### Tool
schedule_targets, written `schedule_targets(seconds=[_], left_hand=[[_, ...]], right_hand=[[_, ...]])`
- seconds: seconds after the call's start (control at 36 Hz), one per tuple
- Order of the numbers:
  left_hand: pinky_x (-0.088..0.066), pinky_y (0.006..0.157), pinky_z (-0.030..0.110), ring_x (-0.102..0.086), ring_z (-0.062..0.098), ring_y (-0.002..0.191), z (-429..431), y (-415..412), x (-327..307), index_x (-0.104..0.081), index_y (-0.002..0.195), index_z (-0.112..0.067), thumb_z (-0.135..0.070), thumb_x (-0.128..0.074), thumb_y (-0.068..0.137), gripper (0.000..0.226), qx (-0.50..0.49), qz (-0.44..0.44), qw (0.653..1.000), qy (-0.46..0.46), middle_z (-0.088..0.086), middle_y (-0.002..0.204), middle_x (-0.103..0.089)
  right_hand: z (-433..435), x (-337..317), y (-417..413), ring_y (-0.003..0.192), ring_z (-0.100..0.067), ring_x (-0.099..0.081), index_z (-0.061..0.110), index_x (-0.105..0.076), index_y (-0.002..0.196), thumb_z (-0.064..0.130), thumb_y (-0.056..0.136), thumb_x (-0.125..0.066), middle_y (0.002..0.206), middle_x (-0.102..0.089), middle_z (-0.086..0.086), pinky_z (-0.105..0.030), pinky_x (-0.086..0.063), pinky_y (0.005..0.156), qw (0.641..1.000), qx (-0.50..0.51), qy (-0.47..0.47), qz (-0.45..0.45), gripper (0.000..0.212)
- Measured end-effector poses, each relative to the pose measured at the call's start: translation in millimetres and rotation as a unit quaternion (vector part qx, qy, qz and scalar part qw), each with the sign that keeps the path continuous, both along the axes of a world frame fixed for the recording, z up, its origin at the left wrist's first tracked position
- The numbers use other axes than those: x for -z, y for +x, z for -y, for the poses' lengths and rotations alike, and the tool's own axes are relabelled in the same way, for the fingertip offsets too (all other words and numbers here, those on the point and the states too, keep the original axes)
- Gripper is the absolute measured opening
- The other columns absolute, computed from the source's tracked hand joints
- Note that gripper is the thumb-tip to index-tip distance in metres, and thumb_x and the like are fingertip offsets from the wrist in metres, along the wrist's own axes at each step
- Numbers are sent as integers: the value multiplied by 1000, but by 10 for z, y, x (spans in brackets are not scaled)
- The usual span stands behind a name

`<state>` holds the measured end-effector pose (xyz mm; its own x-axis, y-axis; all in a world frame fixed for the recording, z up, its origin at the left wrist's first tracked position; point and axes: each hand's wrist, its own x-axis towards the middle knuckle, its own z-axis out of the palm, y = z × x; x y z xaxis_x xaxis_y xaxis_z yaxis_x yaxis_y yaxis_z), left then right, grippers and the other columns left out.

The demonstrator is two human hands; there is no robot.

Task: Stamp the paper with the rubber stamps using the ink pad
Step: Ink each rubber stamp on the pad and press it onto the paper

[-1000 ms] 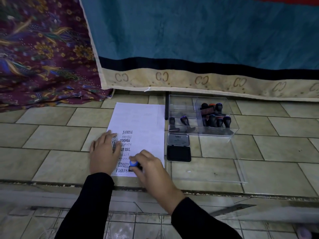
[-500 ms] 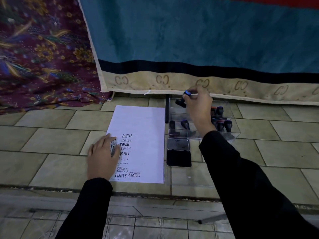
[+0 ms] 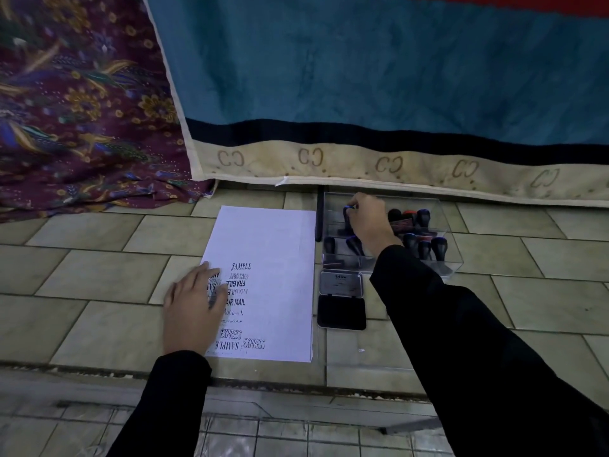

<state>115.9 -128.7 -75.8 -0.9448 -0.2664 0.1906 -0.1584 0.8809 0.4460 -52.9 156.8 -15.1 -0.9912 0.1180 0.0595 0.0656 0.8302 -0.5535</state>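
My left hand (image 3: pixel 194 311) lies flat, fingers straight, on the paper (image 3: pixel 273 245); its near half carries several imprints, the far half is blank. Past the open ink pad (image 3: pixel 341 311), my right hand (image 3: pixel 369 222) grips a rubber stamp (image 3: pixel 346 216) inside the clear box (image 3: pixel 445 225), so I judge more stamping is left.

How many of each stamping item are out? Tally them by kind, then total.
Rubber stamps: 9, one gripped by the right hand
Ink pad: 1
Paper stack: 1
Clear stamp box: 1
Total: 12
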Motion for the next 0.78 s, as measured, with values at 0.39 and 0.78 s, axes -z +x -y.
schedule_targets(seconds=[0.39,0.78], left_hand=[[-23,115,44,-46,21,130,26,-2,43,-60,123,-19,-27,-57,94,30,5,-8,1000,-1,-1,143,-51],[-24,114,45,-46,19,131,53,-15,81,-61,122,-19,-27,-59,93,30,11,-19,1000,4,-1,142,-52]], right_hand=[[130,-21,427,79,-21,-58,8,-65,94,6,90,-52,98,-64,-11,-27,-48,68,984,-127,70,-105,14],[236,-30,411,78,-17,-60,2,-70,82,4,77,-73,90,-70,-12,-24,-42,64,991,-131,26,28,6]])
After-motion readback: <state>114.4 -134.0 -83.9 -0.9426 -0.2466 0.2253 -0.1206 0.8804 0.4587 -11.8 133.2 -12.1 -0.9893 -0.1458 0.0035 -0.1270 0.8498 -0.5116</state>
